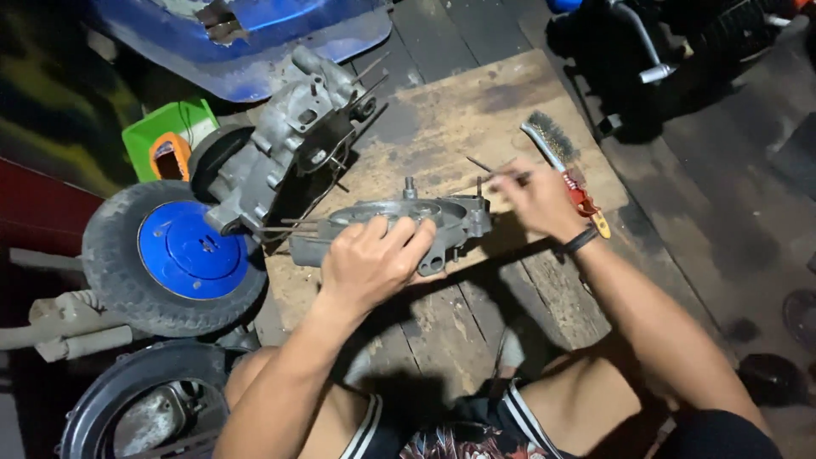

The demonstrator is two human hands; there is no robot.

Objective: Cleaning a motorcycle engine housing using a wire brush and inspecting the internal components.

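Head view, looking down on a wooden board (442,110) laid over dark floor planks. Counted: two grey engine casings, two tyres, one wire brush, two hands. Nearer engine case half (399,223) lay across the middle of the board, long axis running left to right, open face up, short studs standing upright, thin rods sticking out of its left end. Left hand (370,263) closed over its near rim, fingers curled and gripping. Right hand (540,200) just beyond its right end, fingers pinched on a thin metal rod (486,167) slanting up to the left. Wire brush (561,166) beside that hand, bristles away, handle toward the board's right edge. Second casing (285,140) tilted off the board's left corner, beside the blue-hubbed wheel (174,255); other tyre (140,404) at lower left. Bare board beyond the case, toward the far edge
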